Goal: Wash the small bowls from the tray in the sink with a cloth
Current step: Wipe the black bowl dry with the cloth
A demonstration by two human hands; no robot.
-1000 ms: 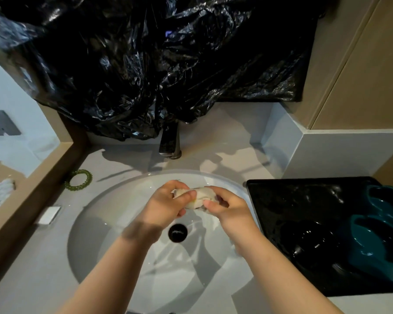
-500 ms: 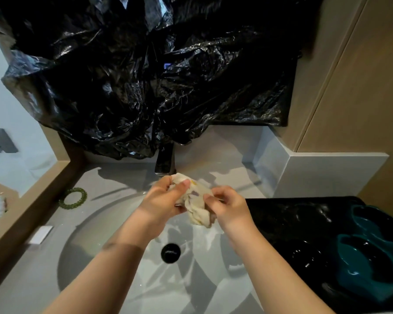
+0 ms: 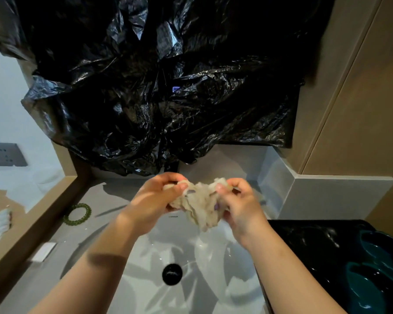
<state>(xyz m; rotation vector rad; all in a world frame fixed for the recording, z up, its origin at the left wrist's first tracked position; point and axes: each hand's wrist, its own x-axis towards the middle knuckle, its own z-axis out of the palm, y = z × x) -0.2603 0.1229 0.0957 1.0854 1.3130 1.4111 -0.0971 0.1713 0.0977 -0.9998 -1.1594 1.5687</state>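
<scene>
A crumpled black plastic sheet (image 3: 159,87) hung over the wall behind the basin, its lower folds hiding most of the tap. Below it the pale table (image 3: 114,200) carried a white sink (image 3: 209,279). On the right a black tray (image 3: 304,245) stood just beside the sink, with teal small bowls (image 3: 383,252) in it at the frame edge, well apart from both hands. Above the sink, the left hand (image 3: 154,200) and right hand (image 3: 238,207) each had a grip clamped on the pale cloth (image 3: 200,205). Thumbs and fingers pinched its bunched folds, which stretched between them and hung down across the sink's back rim. A green beaded ring (image 3: 77,213) lay on the table left of the sink, the dark drain (image 3: 172,274) sat at the basin's bottom, and a small white block (image 3: 43,252) lay near the left edge
</scene>
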